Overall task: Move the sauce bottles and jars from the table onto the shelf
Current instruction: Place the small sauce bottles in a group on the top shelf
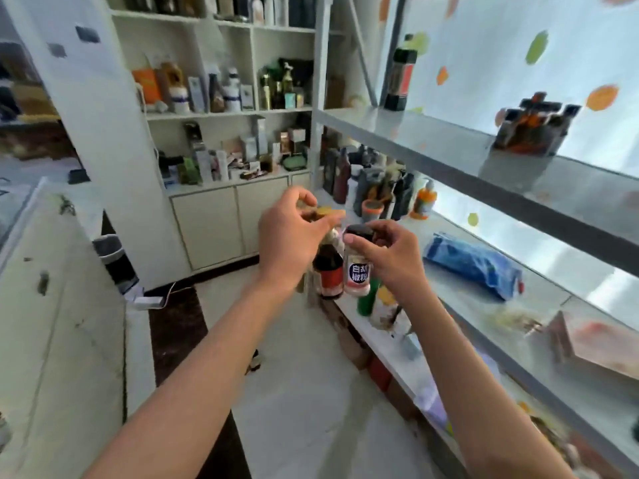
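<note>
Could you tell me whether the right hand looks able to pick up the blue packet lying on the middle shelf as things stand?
Probably not yet: the right hand already has its grip on a white pepper jar. The blue packet itself lies unobstructed just beyond it.

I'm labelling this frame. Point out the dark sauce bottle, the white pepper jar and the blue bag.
Dark yellow-capped sauce bottle (327, 271): head view, red label.
White black-capped pepper jar (357, 273): head view, label.
Blue plastic bag (473, 264): head view, middle.
</note>
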Tool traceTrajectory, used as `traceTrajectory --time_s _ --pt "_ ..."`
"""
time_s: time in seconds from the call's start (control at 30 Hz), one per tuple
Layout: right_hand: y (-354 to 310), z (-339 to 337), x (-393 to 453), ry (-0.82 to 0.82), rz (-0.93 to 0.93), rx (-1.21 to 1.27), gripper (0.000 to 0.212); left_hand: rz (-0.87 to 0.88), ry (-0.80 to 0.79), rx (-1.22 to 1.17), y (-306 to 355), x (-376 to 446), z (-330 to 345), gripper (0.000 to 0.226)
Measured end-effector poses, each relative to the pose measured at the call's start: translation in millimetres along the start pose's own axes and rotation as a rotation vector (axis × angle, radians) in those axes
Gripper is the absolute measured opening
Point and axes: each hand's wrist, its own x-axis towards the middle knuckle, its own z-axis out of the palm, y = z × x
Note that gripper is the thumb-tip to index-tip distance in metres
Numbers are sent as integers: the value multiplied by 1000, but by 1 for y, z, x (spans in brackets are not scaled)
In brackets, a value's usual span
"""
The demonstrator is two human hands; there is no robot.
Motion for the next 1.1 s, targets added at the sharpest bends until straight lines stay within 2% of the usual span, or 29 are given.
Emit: traceTrajectory --time_s 0.17,0.43,0.6,0.8,1.1 --pt "4 -83 49 112 -70 -61 37 118 -5 -39 57 28 88 42" --pt "8 -176 121 256 -154 -188 38 258 -55 -47 118 91 199 46" --pt "10 -218 170 373 -172 -305 37 326 -98 -131 140 139 268 53" --pt "15 -270 248 506 -111 -369 34 390 -228 -247 162 197 358 54" --pt "51 -327 350 562 38 -511 36 471 -377 -236 164 260 477 57"
